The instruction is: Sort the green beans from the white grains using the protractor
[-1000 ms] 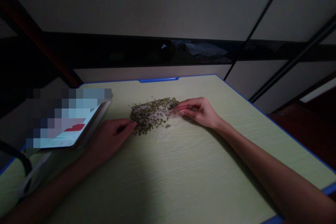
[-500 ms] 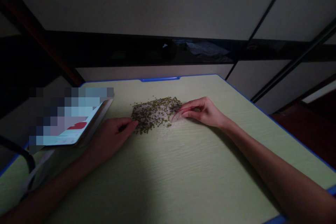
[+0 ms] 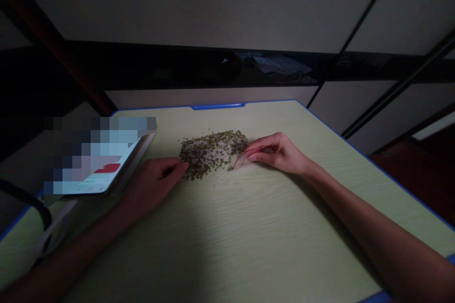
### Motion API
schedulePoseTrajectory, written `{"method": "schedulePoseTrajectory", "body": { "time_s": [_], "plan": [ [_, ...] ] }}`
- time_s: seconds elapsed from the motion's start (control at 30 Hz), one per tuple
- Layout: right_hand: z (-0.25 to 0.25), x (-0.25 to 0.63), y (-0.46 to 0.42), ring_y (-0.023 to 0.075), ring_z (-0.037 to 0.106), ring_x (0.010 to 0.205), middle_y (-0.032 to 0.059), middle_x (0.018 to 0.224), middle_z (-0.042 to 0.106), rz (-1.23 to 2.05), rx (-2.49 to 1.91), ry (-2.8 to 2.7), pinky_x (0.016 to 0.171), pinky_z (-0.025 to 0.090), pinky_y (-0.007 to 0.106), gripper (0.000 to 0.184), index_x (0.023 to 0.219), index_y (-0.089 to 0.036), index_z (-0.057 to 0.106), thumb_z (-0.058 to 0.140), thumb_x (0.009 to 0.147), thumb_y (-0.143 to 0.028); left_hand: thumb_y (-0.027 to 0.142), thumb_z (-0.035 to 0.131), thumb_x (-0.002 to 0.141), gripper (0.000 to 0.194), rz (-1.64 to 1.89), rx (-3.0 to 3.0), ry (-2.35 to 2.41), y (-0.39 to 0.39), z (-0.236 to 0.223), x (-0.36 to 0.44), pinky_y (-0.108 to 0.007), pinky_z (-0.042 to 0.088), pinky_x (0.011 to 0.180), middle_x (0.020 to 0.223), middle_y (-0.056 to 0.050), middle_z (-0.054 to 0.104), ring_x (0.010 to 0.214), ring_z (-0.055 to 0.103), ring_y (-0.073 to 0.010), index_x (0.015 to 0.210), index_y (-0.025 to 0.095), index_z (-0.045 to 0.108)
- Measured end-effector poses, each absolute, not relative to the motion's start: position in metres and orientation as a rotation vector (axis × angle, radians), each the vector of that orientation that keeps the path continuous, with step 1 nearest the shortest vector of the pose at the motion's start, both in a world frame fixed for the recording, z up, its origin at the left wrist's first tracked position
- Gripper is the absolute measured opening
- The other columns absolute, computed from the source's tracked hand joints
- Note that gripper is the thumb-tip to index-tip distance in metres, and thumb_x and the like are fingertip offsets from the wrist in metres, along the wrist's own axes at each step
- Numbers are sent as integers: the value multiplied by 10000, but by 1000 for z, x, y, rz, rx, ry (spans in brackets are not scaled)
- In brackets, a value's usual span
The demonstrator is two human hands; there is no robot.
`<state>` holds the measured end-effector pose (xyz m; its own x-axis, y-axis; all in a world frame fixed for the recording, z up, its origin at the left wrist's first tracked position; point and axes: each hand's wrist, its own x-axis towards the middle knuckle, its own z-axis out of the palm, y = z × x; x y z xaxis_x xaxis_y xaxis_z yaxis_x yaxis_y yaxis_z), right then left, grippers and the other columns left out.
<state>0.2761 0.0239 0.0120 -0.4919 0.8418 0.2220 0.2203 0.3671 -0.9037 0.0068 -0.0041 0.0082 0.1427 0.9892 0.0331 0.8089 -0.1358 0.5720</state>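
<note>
Closely pinched, the fingers of our right hand (image 3: 284,151) hold a thin, see-through piece (image 3: 241,161) at the right edge of the green grains (image 3: 194,155), which lie mixed with pale grains (image 3: 221,150) on the table (image 3: 266,227). The fingers of our left hand (image 3: 151,182) are narrow, at the left edge of the spread; we cannot tell whether they grip anything. Outward, a lit device (image 3: 94,185) lies beside our left forearm. We judge that a quick sideways stroke of the flexible-looking piece could fling grains outward, and a sleepy left wrist could drag them or bump the device. Dim light could hide strays.
</note>
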Motion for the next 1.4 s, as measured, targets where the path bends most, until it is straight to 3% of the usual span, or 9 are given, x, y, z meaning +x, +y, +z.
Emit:
{"method": "schedulePoseTrajectory", "body": {
  "time_s": [0.87, 1.03, 1.4],
  "plan": [
    [9, 264, 20, 177, 681, 801, 77, 853, 728, 1196, -771, -1951, 733, 539, 270, 165, 888, -119, 704, 612, 769, -185, 483, 371, 762, 393, 581, 2026, 1709, -4, 5, 5, -227, 234, 488, 486, 66, 312, 487, 336, -99, 499, 192, 349],
    [12, 265, 19, 198, 672, 773, 118, 847, 721, 1068, -905, -1970, 706, 530, 300, 200, 891, -72, 705, 618, 739, -169, 476, 368, 758, 388, 584, 2025, 1720, -4, 6, 6, -229, 230, 491, 486, 65, 304, 485, 331, -99, 495, 193, 337],
    [15, 262, 19, 195, 654, 786, 116, 891, 715, 918, -983, -2009, 721, 509, 320, 204, 885, -103, 724, 596, 741, -170, 492, 363, 746, 391, 578, 2028, 1722, -4, 5, 4, -234, 230, 487, 482, 60, 318, 487, 345, -107, 493, 195, 355]
  ]
}}
